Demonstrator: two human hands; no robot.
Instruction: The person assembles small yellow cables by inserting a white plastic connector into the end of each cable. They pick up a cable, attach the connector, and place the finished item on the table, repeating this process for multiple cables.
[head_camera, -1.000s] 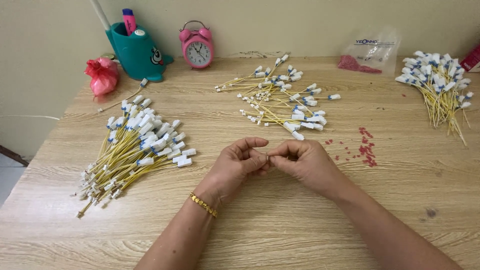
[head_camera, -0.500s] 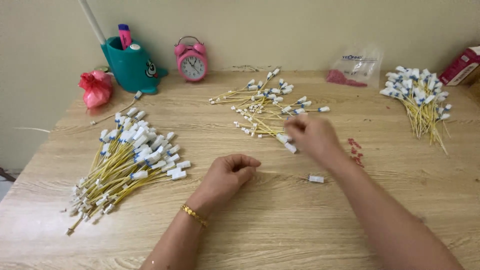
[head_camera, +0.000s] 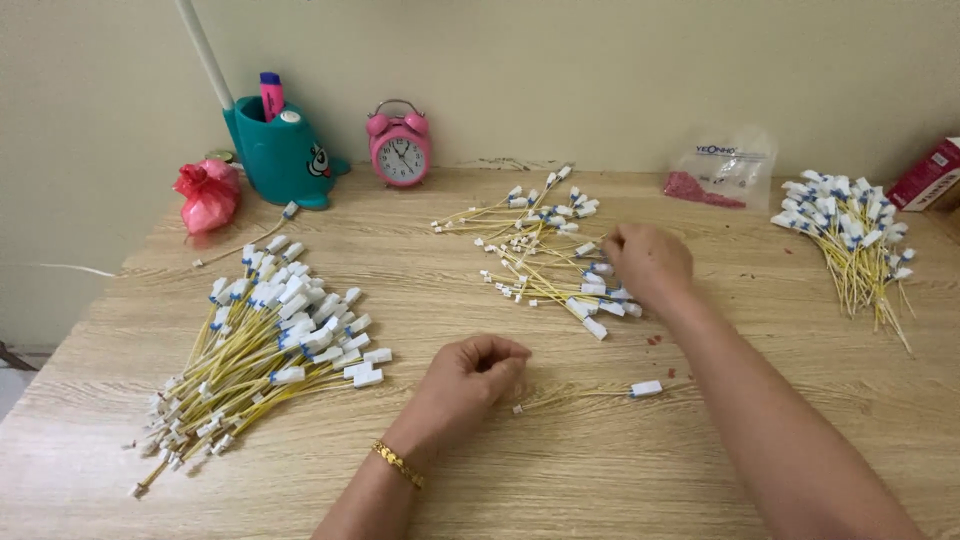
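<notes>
Your left hand (head_camera: 468, 380) curls its fingers (head_camera: 500, 362) loosely beside a single yellow wire (head_camera: 585, 395) near the table's (head_camera: 600, 480) front edge. Your right hand (head_camera: 648, 262) rests in the middle pile of wires (head_camera: 540, 255); whether it grips one, you cannot tell.

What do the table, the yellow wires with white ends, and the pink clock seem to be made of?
Table: wood or wood-look laminate, matte; pale grain lines and a knot show.
Wires: thin, flexible, yellow insulation, likely plastic; white ends look like moulded plastic connectors.
Clock: glossy pink shell, plastic or painted metal; cannot tell which.
</notes>
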